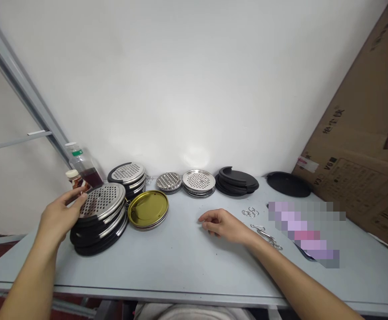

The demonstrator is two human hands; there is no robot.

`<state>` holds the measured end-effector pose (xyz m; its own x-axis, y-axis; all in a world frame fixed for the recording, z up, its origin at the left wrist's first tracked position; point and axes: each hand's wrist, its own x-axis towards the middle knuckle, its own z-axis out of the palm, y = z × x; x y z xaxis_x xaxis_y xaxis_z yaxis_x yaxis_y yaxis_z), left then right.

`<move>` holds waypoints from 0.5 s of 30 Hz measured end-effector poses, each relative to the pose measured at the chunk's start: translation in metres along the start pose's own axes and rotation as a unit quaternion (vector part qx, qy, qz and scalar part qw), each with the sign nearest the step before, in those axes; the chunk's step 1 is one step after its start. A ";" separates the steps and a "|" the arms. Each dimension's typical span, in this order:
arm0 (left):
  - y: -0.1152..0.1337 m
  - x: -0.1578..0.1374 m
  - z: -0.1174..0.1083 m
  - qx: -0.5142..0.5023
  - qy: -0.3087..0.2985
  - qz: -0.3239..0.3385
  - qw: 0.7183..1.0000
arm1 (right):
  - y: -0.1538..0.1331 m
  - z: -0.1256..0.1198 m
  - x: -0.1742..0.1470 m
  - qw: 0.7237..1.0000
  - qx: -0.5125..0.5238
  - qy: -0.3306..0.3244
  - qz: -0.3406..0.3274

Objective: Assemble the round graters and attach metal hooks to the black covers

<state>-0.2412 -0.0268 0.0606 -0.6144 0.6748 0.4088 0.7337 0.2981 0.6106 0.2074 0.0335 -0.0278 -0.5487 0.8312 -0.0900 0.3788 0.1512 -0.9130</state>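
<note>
We are resting our left hand (60, 215) at the near-left edge of a stack of perforated metal discs with black rims (99, 226), standing at the left of the table (180, 271); thumb and forefinger are lying slightly apart at the top disc, and we cannot tell whether they are gripping it. Our right hand (225, 226) is hovering over the middle, fingers loosely curled and partly open, holding nothing visible. Gold-coloured lids (149, 209) are crowding the stack's right side; a similar stack (127, 174), a bottle of dark liquid (92, 177) and a white-capped jar (72, 174) are standing close behind. Along the wall we are seeing a grater disc (169, 181), silver perforated discs (199, 181), black holders (237, 180) and a flat black disc (289, 184). Rings (250, 212) and metal clips (265, 235) are lying beyond our right hand, beside a pixelated patch. On the cardboard box (354, 151) we are reading "V6" and "V3"; its other printing is staying too unclear.
</note>
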 end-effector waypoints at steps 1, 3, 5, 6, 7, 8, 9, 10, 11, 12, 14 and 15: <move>0.010 -0.007 -0.004 0.035 0.004 0.011 0.999 | 0.000 0.000 0.000 1.000 0.002 0.001 0.000; 0.032 -0.026 -0.007 0.055 0.067 0.081 0.993 | 0.001 0.000 0.000 1.000 0.003 0.000 0.003; 0.052 -0.051 0.001 0.011 0.107 0.208 0.972 | 0.000 0.000 -0.001 1.000 0.002 0.000 0.005; 0.061 -0.064 0.009 -0.019 0.081 0.262 0.961 | -0.001 0.000 -0.001 1.000 -0.001 -0.001 0.007; 0.068 -0.077 0.019 -0.041 0.034 0.310 0.949 | -0.002 0.000 -0.002 1.000 -0.007 0.000 0.007; 0.074 -0.088 0.030 -0.045 -0.021 0.347 0.937 | -0.003 0.000 -0.002 1.000 -0.018 0.005 0.003; 0.079 -0.098 0.043 -0.031 -0.089 0.378 0.921 | -0.005 0.000 -0.002 0.999 -0.037 0.016 -0.005; 0.083 -0.106 0.055 -0.018 -0.137 0.393 0.909 | -0.006 0.000 -0.002 0.997 -0.066 0.035 -0.020; 0.086 -0.112 0.067 0.001 -0.168 0.395 0.903 | -0.007 0.000 -0.002 0.992 -0.102 0.060 -0.039; 0.089 -0.116 0.077 0.026 -0.190 0.392 0.900 | -0.008 0.001 -0.002 0.984 -0.145 0.090 -0.059; 0.095 -0.120 0.091 0.072 -0.203 0.374 0.902 | -0.007 0.002 -0.002 0.959 -0.230 0.139 -0.089; 0.097 -0.120 0.095 0.091 -0.204 0.363 0.904 | -0.006 0.003 -0.002 0.948 -0.265 0.148 -0.099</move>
<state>-0.0689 -0.0145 0.0060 0.1804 0.9195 0.3491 0.9593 -0.2428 0.1438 0.2036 0.0292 -0.0231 -0.4443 0.8607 0.2487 0.6552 0.5015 -0.5650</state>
